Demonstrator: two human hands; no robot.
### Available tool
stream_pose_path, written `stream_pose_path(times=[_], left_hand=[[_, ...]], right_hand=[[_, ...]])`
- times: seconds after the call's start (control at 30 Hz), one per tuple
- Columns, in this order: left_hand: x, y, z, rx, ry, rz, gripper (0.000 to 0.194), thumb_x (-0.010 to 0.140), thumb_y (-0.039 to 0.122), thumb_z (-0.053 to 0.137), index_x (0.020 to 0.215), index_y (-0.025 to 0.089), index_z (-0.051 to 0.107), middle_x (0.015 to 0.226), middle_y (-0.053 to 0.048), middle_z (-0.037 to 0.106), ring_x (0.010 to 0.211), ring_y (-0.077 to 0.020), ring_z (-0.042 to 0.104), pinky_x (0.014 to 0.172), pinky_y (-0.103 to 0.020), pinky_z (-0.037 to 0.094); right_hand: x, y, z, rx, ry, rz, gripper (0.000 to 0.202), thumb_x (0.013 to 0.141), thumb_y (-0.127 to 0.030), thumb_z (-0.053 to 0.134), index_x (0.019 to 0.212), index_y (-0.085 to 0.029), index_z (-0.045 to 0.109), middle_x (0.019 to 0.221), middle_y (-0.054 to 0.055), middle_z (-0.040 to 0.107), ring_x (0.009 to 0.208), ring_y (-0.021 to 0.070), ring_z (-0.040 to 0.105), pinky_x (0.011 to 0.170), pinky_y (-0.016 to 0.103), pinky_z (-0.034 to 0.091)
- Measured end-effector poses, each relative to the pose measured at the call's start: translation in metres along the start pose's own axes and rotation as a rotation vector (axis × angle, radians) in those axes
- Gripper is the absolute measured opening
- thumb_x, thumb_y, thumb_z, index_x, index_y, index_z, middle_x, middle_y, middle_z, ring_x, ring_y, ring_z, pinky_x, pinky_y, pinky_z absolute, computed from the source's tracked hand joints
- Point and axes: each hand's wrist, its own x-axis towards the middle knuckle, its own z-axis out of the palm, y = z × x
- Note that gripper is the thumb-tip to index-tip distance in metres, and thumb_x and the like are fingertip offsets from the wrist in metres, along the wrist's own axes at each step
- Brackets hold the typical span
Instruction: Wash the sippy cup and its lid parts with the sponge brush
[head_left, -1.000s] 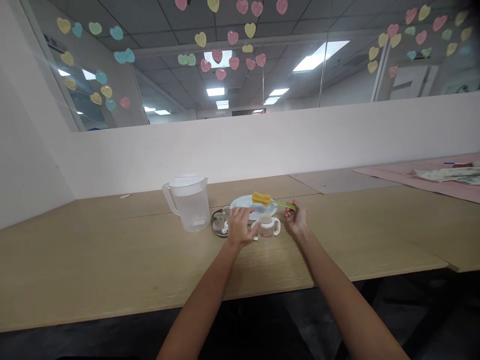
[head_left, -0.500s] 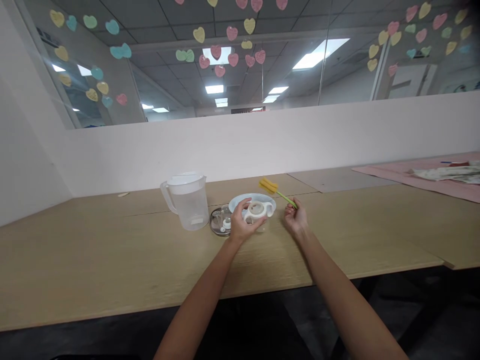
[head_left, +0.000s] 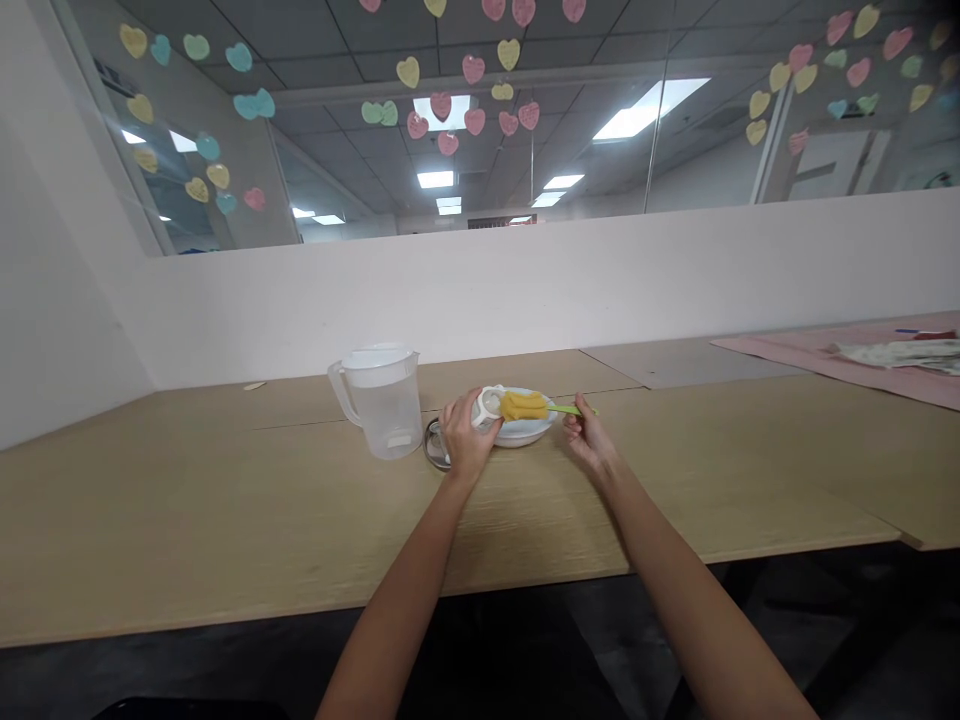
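Observation:
My left hand [head_left: 466,437] is wrapped round a clear bottle with a white handled collar [head_left: 489,404], its open mouth turned to the right. Between the fingers of my right hand [head_left: 589,432] is the green handle of a brush [head_left: 562,408]. The brush's yellow sponge head [head_left: 524,405] lies level at the mouth of the bottle; whether its tip is inside cannot be made out. Below both is a white bowl [head_left: 523,433]. A round metal tray [head_left: 435,456] is partly hidden behind my left hand.
A clear lidded pitcher [head_left: 390,408] stands left of the tray. At the far right a pink cloth [head_left: 784,361] carries a whitish cloth [head_left: 900,354]. The wooden table [head_left: 225,520] meets a white wall behind.
The bottle has turned from facing me to facing right and moved slightly left. The brush head has swung down and left, from above the bowl's right side to the bottle's mouth.

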Motion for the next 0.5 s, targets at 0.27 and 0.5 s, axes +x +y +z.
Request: stream_pose_path(times=[0.27,0.5], left_hand=[[0.0017,-0.0051,0.0013,-0.012,0.047,0.066,0.044,0.071,0.036,0.07,0.111,0.019,0.059,0.105,-0.008,0.066,0.099,-0.0229,0.057,0.089,-0.035,0.04],[-0.0019,-0.0094,0.0011,0.148,0.055,0.114,0.042,0.068,0.032,0.074,0.108,0.025,0.064,0.102,-0.006,0.068,0.093,-0.0238,0.056,0.087,-0.037,0.036]], right_hand=[[0.0085,0.0022,-0.006,-0.062,0.065,-0.08,0.039,0.065,-0.045,0.075,0.064,-0.019,0.045,0.041,-0.01,0.046,0.03,0.0002,0.036,0.027,0.007,0.03],[0.006,0.0061,-0.0053,-0.152,0.105,-0.157,0.038,0.062,-0.043,0.077,0.063,-0.017,0.049,0.043,-0.007,0.051,0.033,0.0013,0.04,0.029,0.009,0.034]])
